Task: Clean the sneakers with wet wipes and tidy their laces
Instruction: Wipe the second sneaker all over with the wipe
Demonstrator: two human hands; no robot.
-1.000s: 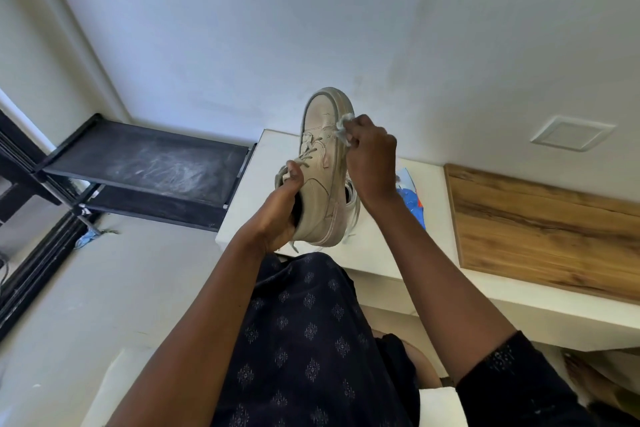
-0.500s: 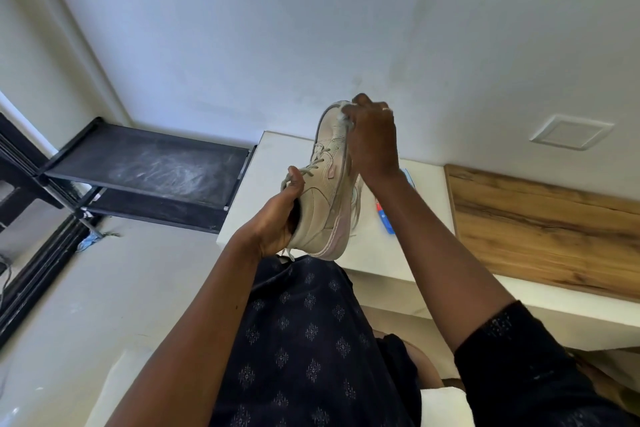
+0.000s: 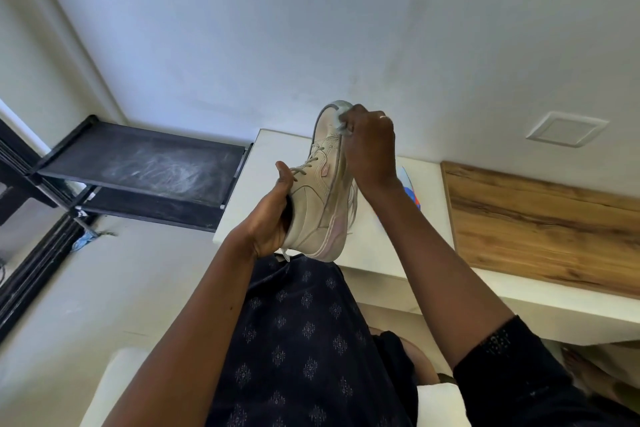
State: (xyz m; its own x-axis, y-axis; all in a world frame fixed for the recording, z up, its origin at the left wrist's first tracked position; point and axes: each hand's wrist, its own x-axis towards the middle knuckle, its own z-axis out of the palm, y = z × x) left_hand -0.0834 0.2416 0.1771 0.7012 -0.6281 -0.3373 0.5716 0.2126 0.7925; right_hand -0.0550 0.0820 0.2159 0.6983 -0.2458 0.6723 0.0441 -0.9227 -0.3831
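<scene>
Beige sneaker (image 3: 320, 194) is held up off the bench (image 3: 367, 250), toe pointed up, over its left end. The heel collar is gripped by the left hand (image 3: 268, 222), fingers tucked inside the opening, thumb outside by the laces (image 3: 306, 166). A crumpled wet wipe (image 3: 337, 120) is pinched in the curled right hand (image 3: 369, 146) and pressed to the toe cap. A blue-orange pack (image 3: 410, 192) is seen on the bench behind the right wrist.

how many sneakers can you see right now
1. The beige sneaker is held up over the white table, left hand gripping its heel end, right hand pressing a wet wipe to the toe. A pale shape behind its sole may be a second, mostly hidden.
</scene>
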